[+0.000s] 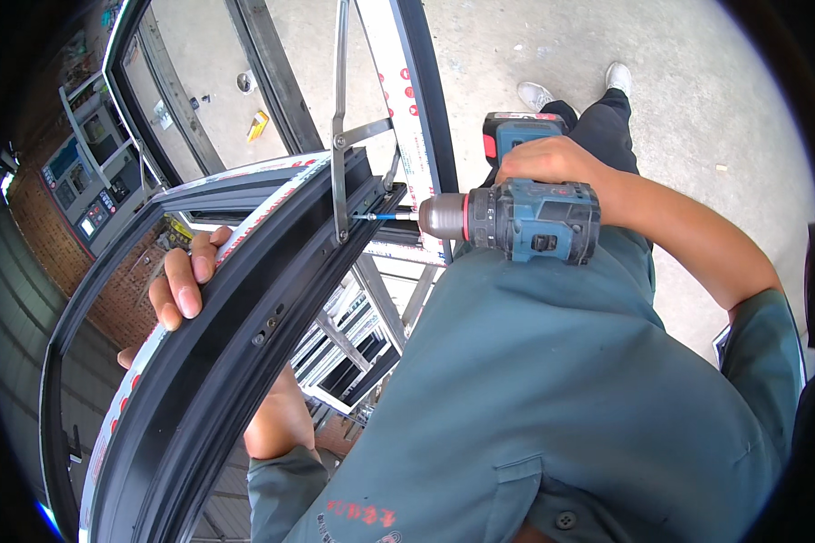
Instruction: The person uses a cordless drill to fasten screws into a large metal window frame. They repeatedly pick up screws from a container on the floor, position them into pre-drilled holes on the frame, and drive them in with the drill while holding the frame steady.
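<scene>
My right hand (557,161) is wrapped round the grip of a blue and black cordless drill (552,222), held level. The drill's long bit (389,216) points left, its tip at the metal stay hinge (340,167) on the end of a black window sash (244,299). Whether the tip sits in a screw is too small to tell. My left hand (188,281) grips the sash from behind, fingers curled over its film-covered edge; the palm is hidden. Screws (270,323) show along the sash's hinge-side profile. An outer frame (430,118) with white printed film stands beyond the hinge.
Metal rails (272,72) cross the floor behind the sash. A yellow item (258,125) and a tape roll (244,82) lie there. A machine with a control panel (95,217) stands at left. Below the sash are stacked white profiles (349,339). My white shoes (618,77) are on concrete.
</scene>
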`<action>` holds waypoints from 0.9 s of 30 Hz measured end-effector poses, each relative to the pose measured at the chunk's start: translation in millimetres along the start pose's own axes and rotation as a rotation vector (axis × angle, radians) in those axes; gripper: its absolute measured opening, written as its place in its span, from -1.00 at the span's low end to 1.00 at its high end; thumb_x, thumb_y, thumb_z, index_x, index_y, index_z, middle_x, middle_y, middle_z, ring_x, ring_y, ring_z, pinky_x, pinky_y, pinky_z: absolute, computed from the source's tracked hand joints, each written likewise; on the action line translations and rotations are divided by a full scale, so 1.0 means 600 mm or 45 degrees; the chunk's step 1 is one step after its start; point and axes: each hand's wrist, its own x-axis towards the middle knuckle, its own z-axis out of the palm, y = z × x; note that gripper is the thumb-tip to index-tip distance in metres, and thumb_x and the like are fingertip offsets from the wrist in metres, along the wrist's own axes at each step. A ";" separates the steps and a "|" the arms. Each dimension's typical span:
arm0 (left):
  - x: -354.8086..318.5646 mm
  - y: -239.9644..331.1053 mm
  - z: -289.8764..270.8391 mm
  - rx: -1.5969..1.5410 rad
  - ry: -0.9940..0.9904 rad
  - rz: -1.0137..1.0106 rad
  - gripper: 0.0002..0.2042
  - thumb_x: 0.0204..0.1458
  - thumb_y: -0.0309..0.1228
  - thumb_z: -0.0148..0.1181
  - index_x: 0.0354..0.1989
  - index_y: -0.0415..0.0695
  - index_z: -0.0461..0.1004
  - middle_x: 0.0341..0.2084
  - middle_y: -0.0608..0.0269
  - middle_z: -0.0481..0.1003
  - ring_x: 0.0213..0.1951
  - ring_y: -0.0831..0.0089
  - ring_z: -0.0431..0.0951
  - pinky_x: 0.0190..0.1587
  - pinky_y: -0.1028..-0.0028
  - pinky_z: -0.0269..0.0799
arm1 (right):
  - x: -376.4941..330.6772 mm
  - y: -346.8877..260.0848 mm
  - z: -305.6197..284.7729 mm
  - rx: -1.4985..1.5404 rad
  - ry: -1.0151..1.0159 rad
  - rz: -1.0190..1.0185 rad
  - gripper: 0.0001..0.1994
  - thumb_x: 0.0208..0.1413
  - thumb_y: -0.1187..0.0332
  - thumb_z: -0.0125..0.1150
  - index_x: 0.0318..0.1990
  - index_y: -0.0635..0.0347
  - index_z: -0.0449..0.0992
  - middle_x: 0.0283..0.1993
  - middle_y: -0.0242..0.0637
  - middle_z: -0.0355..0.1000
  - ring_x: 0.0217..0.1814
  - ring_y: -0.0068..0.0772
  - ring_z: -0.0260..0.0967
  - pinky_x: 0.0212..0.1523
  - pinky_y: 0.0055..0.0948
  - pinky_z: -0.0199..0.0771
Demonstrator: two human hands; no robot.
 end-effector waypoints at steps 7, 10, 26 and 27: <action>0.001 -0.001 0.013 -0.023 0.064 -0.019 -0.30 0.07 0.51 -0.03 -0.21 0.10 0.66 -0.22 0.39 0.61 0.09 0.35 0.48 0.55 0.19 0.00 | 0.010 0.003 -0.004 -0.162 0.017 -0.073 -0.75 -0.08 0.34 0.37 -0.27 0.21 0.48 -0.39 -0.12 0.46 -0.30 0.05 0.46 -0.32 -0.12 0.42; 0.004 0.000 0.013 -0.029 0.070 -0.019 -0.31 0.06 0.50 0.00 -0.21 0.10 0.66 -0.21 0.40 0.61 0.09 0.35 0.48 0.55 0.20 -0.01 | 0.026 0.004 -0.017 -0.276 0.015 -0.159 -0.76 -0.07 0.33 0.36 -0.26 0.18 0.49 -0.38 -0.13 0.46 -0.29 0.04 0.47 -0.31 -0.10 0.42; 0.004 0.000 0.005 -0.024 0.041 -0.009 -0.30 0.09 0.51 -0.05 -0.22 0.09 0.64 -0.23 0.38 0.59 0.11 0.34 0.47 0.56 0.19 -0.03 | 0.044 0.000 -0.034 -0.487 -0.067 -0.189 -0.71 -0.09 0.36 0.36 -0.16 0.16 0.55 -0.24 -0.16 0.54 -0.14 0.06 0.50 -0.18 -0.10 0.50; 0.005 -0.001 0.003 -0.034 0.019 0.002 -0.31 0.09 0.50 -0.04 -0.22 0.09 0.64 -0.23 0.38 0.58 0.11 0.33 0.47 0.56 0.19 -0.03 | 0.042 0.001 -0.028 -0.301 -0.019 -0.155 -0.78 -0.03 0.36 0.31 -0.20 0.18 0.53 -0.30 -0.20 0.48 -0.21 -0.02 0.48 -0.16 -0.17 0.47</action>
